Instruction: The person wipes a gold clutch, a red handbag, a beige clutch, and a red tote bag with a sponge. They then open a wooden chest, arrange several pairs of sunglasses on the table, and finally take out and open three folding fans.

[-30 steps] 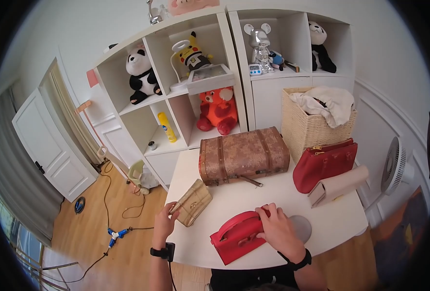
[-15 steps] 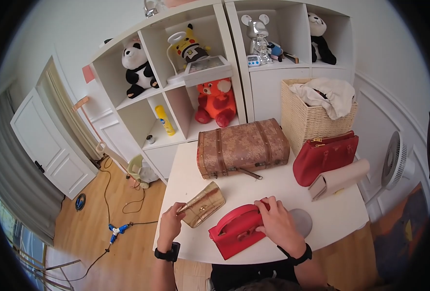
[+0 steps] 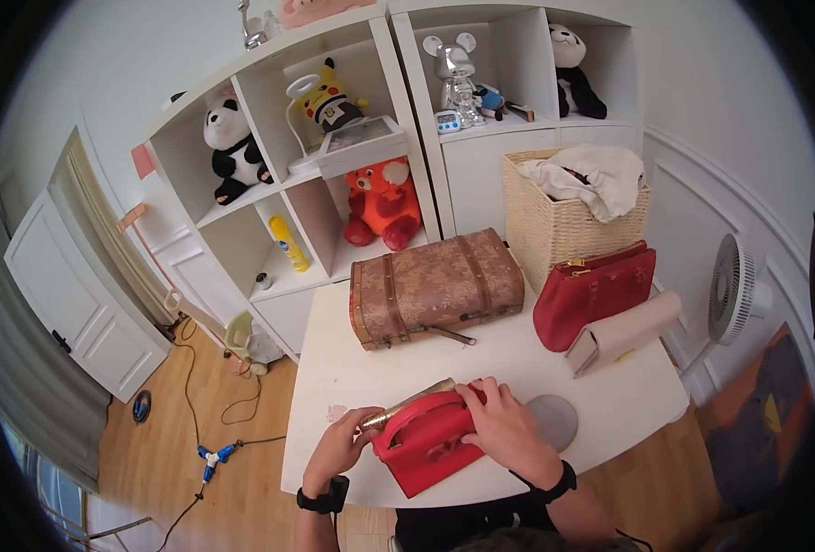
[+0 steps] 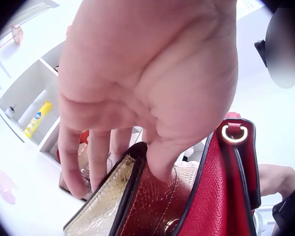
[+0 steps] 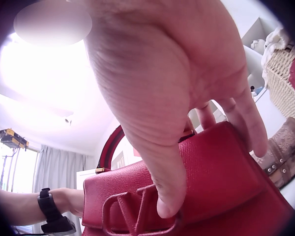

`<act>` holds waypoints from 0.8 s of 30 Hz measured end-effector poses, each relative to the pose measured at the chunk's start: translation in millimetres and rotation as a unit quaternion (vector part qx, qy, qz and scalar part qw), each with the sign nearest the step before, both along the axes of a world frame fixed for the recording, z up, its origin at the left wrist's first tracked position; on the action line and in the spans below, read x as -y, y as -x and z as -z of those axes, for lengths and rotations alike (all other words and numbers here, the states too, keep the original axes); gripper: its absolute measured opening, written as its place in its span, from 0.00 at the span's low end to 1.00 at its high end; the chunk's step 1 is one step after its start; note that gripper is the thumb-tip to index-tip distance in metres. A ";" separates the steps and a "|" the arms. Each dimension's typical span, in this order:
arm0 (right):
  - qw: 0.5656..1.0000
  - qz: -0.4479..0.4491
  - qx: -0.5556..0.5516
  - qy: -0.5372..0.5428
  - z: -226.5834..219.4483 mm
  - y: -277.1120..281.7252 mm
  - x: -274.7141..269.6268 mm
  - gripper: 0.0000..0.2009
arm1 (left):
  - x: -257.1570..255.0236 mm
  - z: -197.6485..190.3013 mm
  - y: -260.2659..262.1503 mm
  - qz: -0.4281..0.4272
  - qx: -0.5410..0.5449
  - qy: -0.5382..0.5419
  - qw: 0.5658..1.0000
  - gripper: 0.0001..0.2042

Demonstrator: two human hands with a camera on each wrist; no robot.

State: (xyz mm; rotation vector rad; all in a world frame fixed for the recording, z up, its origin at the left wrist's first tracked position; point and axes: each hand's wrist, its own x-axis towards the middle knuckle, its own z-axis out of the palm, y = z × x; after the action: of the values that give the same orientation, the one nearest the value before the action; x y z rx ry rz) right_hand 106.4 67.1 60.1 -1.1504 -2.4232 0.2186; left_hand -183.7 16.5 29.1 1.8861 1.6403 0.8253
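A small red handbag (image 3: 426, 465) with a top handle and a V emblem stands on the white table (image 3: 334, 350) in front of the person. The right hand (image 3: 515, 443) grips its right end, thumb on the front face and fingers over the back. Behind the red bag, and mostly hidden by it in the head view, is a gold clutch (image 4: 99, 210). The left hand (image 3: 337, 453) pinches the clutch's left end between thumb and fingers. In the left wrist view, the clutch's brown inner side faces the red bag, close against it.
A brown patterned suitcase (image 3: 437, 290) lies farther back on the table. At the right stand a larger red bag (image 3: 593, 299) and a pale pink clutch (image 3: 624, 331). A grey disc (image 3: 553, 421) lies beside the right hand. Behind are a wicker basket (image 3: 541, 216) and a fan (image 3: 731, 287).
The left hand has brought the gold clutch rightward, from beside the red handbag to behind it. The right hand has kept its grip on the red handbag. The head view has shifted slightly.
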 end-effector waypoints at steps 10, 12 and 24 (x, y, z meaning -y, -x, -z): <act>0.999 -0.008 0.002 0.040 -2.2 -9.5 -3.0 0.37 | 14.4 7.7 4.7 -0.037 0.025 0.006 0.999 0.28; 0.995 -0.075 0.045 0.039 2.2 -12.3 -6.3 0.36 | 12.7 5.3 -2.4 -0.016 -0.022 0.003 1.000 0.29; 0.996 -0.047 -0.062 0.051 -39.2 -28.7 -44.2 0.22 | 12.1 32.4 57.9 -0.210 -0.090 -0.096 0.969 0.18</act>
State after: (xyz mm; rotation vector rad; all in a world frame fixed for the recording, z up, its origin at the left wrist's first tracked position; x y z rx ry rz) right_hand 135.1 111.3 99.3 -1.0331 -2.3818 0.4353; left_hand -241.5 4.5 -3.3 1.8055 2.1894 1.0363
